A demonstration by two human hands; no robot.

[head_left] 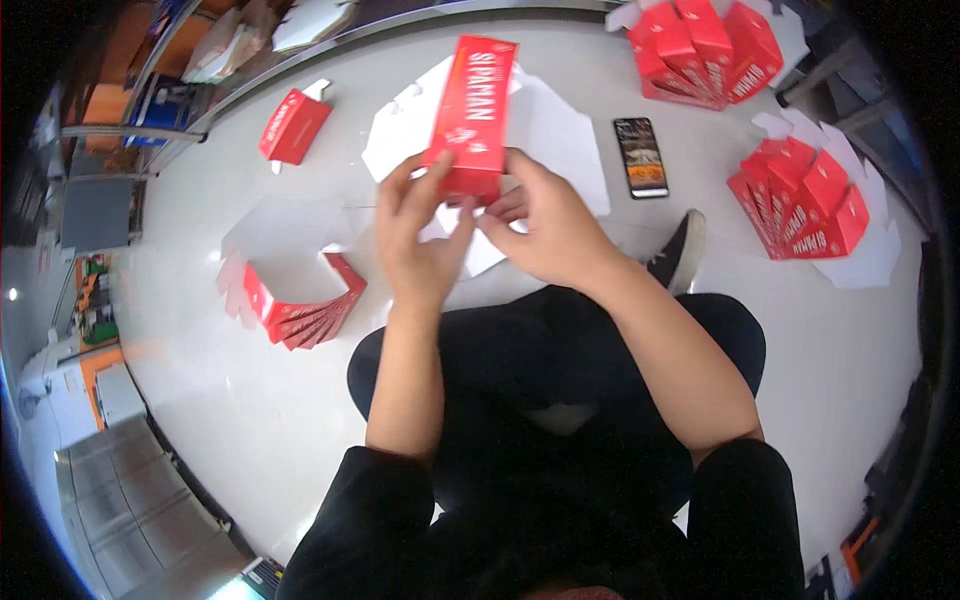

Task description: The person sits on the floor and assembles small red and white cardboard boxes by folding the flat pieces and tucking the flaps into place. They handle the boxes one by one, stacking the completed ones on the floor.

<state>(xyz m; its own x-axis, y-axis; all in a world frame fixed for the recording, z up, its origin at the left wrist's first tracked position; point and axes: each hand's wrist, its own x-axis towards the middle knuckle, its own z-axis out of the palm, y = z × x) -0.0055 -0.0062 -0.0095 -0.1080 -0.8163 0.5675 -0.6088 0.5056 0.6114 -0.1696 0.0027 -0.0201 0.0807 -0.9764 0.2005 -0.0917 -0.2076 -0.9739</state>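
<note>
A red paper carton [480, 110] with white printing is held up in front of me, its long side facing me. My left hand [425, 225] grips its lower left edge, fingers on the side and thumb at the near end. My right hand [545, 215] closes on the lower right corner, with its thumb and bent fingers at the near end. Both thumbs come close together there, and the fingers partly hide that end. Beneath the carton, white unfolded card sheets [565, 140] lie on the floor.
On the floor at left are a red carton [296, 127] and a fanned stack of red cartons [310, 305]. Two more fanned stacks [705, 50] [800, 200] stand at right. A phone [641, 158] lies near my shoe [680, 255]. A metal rack edge [390, 22] runs along the back.
</note>
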